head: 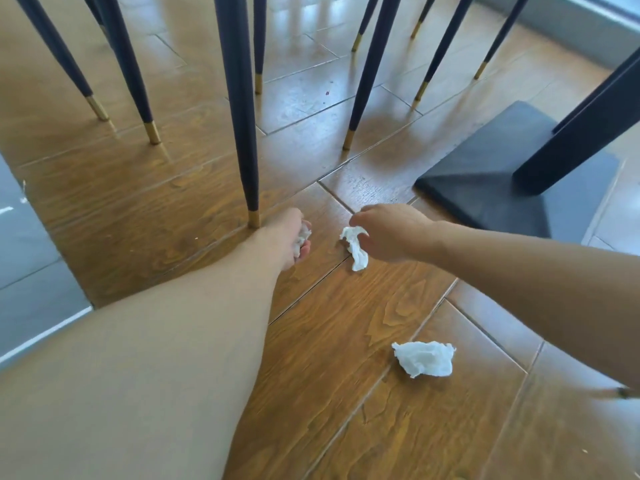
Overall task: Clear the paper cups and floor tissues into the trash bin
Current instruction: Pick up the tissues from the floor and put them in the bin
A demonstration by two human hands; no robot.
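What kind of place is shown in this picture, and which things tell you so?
Probably a dining area, perhaps a café or restaurant. Many slim dark chair legs with gold tips stand on wood-look floor tiles, beside a black pedestal table base. Crumpled tissues lie on the floor.

- A small crumpled white tissue [302, 239] is gripped inside the closed left hand [284, 237], only partly seen past the fingers, far left of the group.
- A longer, twisted white tissue [356, 249] is pinched at its top by the right hand [388, 232] and hangs down to the wooden floor [346, 323].
- A crumpled white tissue wad [425, 358] lies loose on the floor, nearer and to the right, well apart from both hands.
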